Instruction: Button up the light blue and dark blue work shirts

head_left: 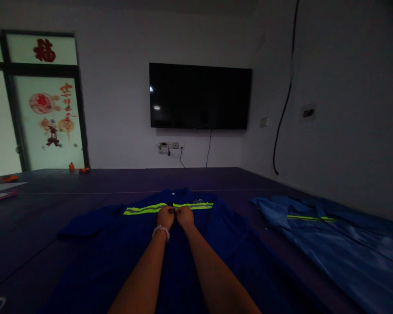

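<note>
A dark blue work jacket (216, 231) with a yellow-green reflective stripe lies spread flat on the dark table in front of me. Both my hands meet at its chest, right on the stripe beside the front opening. My left hand (165, 216), with a pale band on the wrist, is closed in a pinch on the jacket's front. My right hand (185, 216) is closed the same way, touching the left. What exactly the fingers pinch is too small to tell.
A second, lighter blue jacket (330, 244) with a reflective stripe lies to the right near the wall. A black TV (199, 96) hangs on the far wall above a socket strip. A glass door (36, 109) with red decorations stands at left. Small orange items (80, 169) lie far left.
</note>
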### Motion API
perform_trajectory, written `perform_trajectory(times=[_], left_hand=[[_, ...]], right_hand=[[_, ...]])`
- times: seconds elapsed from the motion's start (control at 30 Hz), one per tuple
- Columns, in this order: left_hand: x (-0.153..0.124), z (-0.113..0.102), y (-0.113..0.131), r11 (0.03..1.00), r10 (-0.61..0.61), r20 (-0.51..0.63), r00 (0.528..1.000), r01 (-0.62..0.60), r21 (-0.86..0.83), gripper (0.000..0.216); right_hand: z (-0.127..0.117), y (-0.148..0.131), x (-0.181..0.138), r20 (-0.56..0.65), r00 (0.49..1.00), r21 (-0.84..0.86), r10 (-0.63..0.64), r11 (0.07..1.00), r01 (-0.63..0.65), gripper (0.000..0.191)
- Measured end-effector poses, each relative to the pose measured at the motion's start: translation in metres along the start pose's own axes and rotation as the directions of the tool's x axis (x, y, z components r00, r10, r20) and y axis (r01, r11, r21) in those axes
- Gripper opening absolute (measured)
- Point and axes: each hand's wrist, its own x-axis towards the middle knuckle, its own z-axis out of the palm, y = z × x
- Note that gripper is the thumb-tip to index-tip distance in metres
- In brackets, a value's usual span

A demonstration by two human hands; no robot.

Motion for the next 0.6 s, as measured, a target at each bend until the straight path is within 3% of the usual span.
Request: perform_trajectory(times=[0.6], left_hand=[[0.0064,0.0055,-0.0069,0.981,0.062,-0.052,0.997,-0.071,-0.182,0.032]], right_hand=[[-0.0004,-0.001,0.0024,0.004,0.998,0.037,0.071,0.997,-0.071,0.029]])
